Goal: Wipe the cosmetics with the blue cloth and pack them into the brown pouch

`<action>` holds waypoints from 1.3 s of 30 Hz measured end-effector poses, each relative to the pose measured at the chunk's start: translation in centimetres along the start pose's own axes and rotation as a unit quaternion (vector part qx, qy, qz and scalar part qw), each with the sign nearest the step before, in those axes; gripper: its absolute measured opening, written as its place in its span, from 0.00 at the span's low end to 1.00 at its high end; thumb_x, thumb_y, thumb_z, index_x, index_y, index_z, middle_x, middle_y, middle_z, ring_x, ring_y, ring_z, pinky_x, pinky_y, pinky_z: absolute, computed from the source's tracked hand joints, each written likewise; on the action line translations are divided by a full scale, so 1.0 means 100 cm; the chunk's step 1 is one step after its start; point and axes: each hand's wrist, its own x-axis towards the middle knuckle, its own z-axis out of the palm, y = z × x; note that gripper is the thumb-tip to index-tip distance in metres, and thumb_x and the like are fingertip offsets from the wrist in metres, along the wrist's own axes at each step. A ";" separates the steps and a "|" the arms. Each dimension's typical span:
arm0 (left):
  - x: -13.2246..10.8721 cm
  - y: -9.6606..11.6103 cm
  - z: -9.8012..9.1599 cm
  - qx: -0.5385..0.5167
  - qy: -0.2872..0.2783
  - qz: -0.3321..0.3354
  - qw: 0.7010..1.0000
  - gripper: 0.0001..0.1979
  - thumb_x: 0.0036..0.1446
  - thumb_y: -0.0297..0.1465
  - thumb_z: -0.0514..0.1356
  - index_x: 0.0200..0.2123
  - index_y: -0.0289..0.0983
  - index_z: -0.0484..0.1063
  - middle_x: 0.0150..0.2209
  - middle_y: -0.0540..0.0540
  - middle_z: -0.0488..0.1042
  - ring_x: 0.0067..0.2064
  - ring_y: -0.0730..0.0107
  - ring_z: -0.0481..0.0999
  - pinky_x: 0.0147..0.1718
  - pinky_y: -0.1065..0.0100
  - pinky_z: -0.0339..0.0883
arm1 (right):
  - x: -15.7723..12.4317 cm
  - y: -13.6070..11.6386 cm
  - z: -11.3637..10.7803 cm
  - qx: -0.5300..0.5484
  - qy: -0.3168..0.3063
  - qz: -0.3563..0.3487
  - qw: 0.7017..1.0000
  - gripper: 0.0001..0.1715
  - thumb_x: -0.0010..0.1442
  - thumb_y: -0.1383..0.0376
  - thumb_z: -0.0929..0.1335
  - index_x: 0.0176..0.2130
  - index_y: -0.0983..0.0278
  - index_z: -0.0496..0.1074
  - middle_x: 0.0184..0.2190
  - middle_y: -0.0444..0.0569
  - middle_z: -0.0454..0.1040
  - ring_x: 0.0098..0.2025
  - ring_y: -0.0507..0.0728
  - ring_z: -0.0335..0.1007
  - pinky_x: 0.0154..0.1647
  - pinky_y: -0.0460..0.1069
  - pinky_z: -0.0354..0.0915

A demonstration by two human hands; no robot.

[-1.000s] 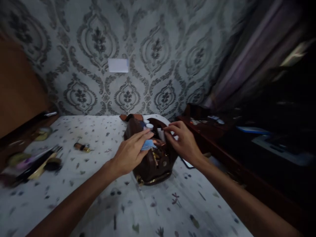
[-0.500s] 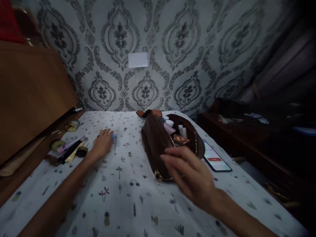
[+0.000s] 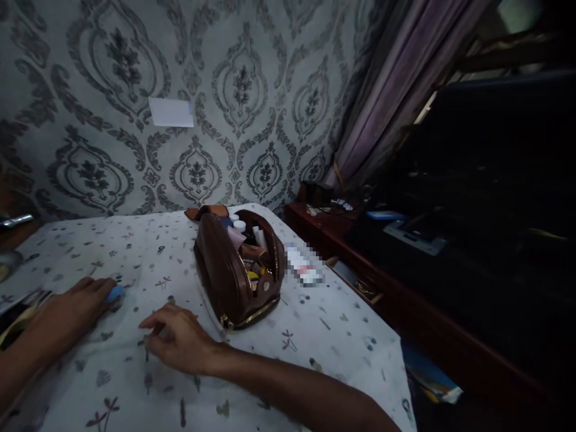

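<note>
My left hand point(image 3: 78, 306) rests low over the patterned cloth at the left, its fingers bent together around a small blue object point(image 3: 116, 293) that sticks out on the right side; most of that object is hidden. Above the cloth in the middle, my right hand point(image 3: 182, 339) is empty, with a gap between thumb and forefinger. Beyond it stands a brown zip-up cosmetic bag point(image 3: 220, 264), unzipped and full. Inside show white-capped containers point(image 3: 239, 227), a pink pouch or tube point(image 3: 236, 237) and white tubes point(image 3: 260, 237).
Slender makeup items point(image 3: 20, 315) lie partly behind my left forearm. A phone point(image 3: 303, 264), blurred out, lies right of the bag. Past the cloth's right edge are a dark wooden desk point(image 3: 324, 231) and an open drawer point(image 3: 355, 282). A patterned wall point(image 3: 198, 138) rises behind.
The view has turned right, shifting everything leftward. My right hand has moved from the bag's front to the cloth left of it, nearer my left hand. The left hand stays by the blue object.
</note>
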 end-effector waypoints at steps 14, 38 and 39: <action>-0.034 0.098 0.028 -0.564 0.040 -0.231 0.792 0.25 0.45 0.57 0.65 0.32 0.42 0.76 0.34 0.48 0.81 0.36 0.58 0.80 0.29 0.66 0.72 | 0.002 0.028 0.008 0.275 0.058 0.068 0.957 0.22 0.46 0.52 0.78 0.36 0.62 0.74 0.33 0.41 0.71 0.36 0.52 0.69 0.42 0.49 0.66; -0.037 0.074 0.018 -0.379 -0.032 -0.015 0.925 0.19 0.64 0.47 0.54 0.32 0.37 0.68 0.24 0.54 0.64 0.27 0.72 0.63 0.28 0.72 0.59 | -0.001 0.017 -0.005 0.268 0.051 0.053 0.961 0.17 0.51 0.58 0.76 0.37 0.62 0.70 0.31 0.41 0.69 0.34 0.52 0.63 0.36 0.47 0.59; -0.037 0.074 0.019 -0.388 -0.031 -0.025 0.921 0.19 0.64 0.47 0.54 0.31 0.37 0.68 0.24 0.54 0.63 0.27 0.73 0.63 0.27 0.72 0.59 | -0.001 0.017 -0.005 0.252 0.057 0.055 0.965 0.17 0.51 0.59 0.75 0.38 0.62 0.70 0.31 0.41 0.69 0.34 0.52 0.63 0.36 0.47 0.60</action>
